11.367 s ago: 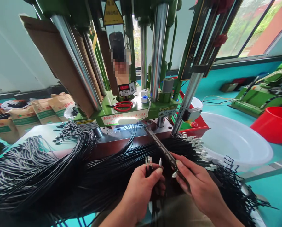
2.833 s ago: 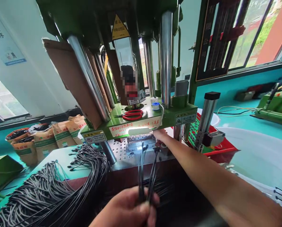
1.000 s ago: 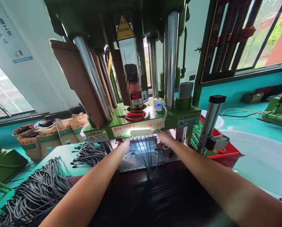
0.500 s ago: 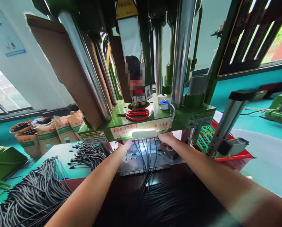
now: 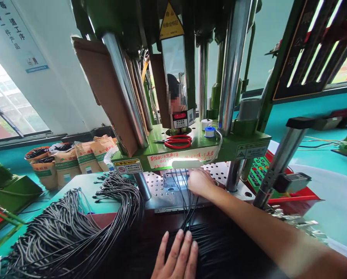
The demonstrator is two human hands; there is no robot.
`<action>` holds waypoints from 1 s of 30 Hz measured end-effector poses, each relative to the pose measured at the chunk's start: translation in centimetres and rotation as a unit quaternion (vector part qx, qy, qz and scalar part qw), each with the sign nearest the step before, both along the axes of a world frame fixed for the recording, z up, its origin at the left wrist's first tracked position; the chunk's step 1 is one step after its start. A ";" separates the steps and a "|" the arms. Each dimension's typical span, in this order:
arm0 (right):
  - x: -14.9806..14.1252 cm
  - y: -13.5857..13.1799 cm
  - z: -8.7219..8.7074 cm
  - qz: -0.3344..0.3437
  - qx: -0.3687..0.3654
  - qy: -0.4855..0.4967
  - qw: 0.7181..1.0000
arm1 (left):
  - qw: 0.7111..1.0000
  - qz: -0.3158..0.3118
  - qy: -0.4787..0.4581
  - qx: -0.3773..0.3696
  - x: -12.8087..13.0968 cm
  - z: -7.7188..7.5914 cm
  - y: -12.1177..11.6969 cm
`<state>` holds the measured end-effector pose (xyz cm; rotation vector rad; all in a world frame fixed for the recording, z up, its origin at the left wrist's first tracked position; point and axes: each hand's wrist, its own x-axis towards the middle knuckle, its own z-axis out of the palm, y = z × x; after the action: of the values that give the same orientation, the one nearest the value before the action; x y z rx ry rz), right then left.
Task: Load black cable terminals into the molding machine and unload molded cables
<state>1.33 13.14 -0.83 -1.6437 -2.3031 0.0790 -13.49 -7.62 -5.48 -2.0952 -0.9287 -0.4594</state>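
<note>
My left hand (image 5: pixel 176 255) lies palm down with its fingers stretched out, over black cables (image 5: pixel 212 240) at the front edge of a dark surface. Under the press head, my right hand (image 5: pixel 201 182) has its fingers curled at the right side of a metal mould (image 5: pixel 173 182). What those fingers hold, if anything, is hidden. Several thin black cables (image 5: pixel 182 193) run from the mould down toward my left hand. A glowing white lamp (image 5: pixel 186 164) is fixed on the green press (image 5: pixel 161 153) above the mould.
Red-handled pliers (image 5: pixel 177 142) and a blue-rimmed spool (image 5: pixel 209 132) rest on the press ledge. Bundled grey-black cables (image 5: pixel 57 228) cover the left table. Paper sacks (image 5: pixel 65 162) stand behind. At right are a green button panel (image 5: pixel 259 170), a steel post (image 5: pixel 280 159) and a white tub (image 5: pixel 336 193).
My left hand has come back from the mould to the cables at the front, fingers spread. The right hand stays by the mould, now more visible. The view has shifted left.
</note>
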 end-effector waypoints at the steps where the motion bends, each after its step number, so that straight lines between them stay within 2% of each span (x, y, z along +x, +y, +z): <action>1: 0.2 0.2 -0.2 0.004 -0.001 -0.004 1.000 | 1.000 -0.008 0.009 -0.012 -0.1 0.4 0.5; 6: 0.8 0.7 -0.9 0.028 0.004 -0.015 0.999 | 0.995 -0.014 0.017 -0.092 -0.6 2.0 2.1; 9: 0.7 0.9 -0.8 0.028 0.013 -0.006 1.000 | 0.989 -0.010 -0.006 -0.145 -0.8 2.2 1.9; 12: 1.1 0.9 -0.4 0.016 0.018 0.013 1.000 | 0.976 -0.011 -0.038 -0.214 -0.7 3.2 2.5; 15: 2.0 0.7 -0.2 0.000 0.024 0.029 0.999 | 0.949 0.054 -0.104 -0.292 -0.2 4.9 5.8; 18: 2.6 0.3 -0.5 -0.013 0.015 0.030 0.999 | 0.924 0.129 -0.150 -0.328 0.5 5.7 11.4; 21: 2.6 0.1 -0.9 -0.008 -0.002 0.023 1.000 | 0.915 0.151 -0.149 -0.343 0.9 5.4 16.0; 23: 2.3 0.2 -1.0 -0.004 -0.008 0.018 1.000 | 0.914 0.154 -0.151 -0.343 0.9 4.8 17.5; 30: 2.0 1.3 -1.5 0.018 -0.009 0.006 1.000 | 0.910 0.159 -0.166 -0.345 0.4 3.4 17.9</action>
<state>3.32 14.44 -2.32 -1.6069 -2.3305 0.1169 -13.13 10.28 -2.04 -2.4428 -1.8123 -0.3463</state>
